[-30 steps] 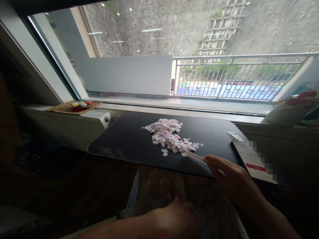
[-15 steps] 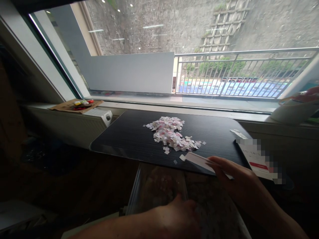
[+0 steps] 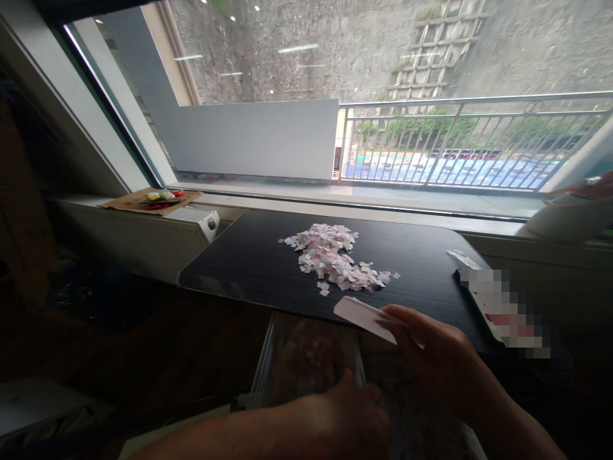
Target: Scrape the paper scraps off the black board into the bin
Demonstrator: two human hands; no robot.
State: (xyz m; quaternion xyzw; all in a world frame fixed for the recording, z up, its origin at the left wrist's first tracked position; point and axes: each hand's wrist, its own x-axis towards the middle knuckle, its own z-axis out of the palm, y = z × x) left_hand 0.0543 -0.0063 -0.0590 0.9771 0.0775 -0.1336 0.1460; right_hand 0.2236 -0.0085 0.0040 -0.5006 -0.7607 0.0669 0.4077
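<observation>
A loose pile of small cut paper pieces [image 3: 330, 255], white and pale pink, lies on the black tabletop [image 3: 230, 268]. My right hand [image 3: 431, 338] pinches a folded strip of white card [image 3: 361, 316], whose free end reaches over the table's near edge, just short of the pile. Below that edge is a clear plastic box [image 3: 268, 358] with some pinkish scraps dimly visible inside. My left hand [image 3: 357, 406] is closed on the box's right side; its fingertips are in shadow.
At the table's right end lie a dark tray with a partly blurred white box [image 3: 502, 306] and a clear plastic wrapper [image 3: 462, 259]. To the left, a radiator [image 3: 186, 223] carries brown cardboard [image 3: 124, 201] with small colourful items. A large window runs behind.
My right hand has drawn the card strip left and toward me, to the table's near edge. The few loose scraps by its tip are gone from the tabletop. My left hand stays put.
</observation>
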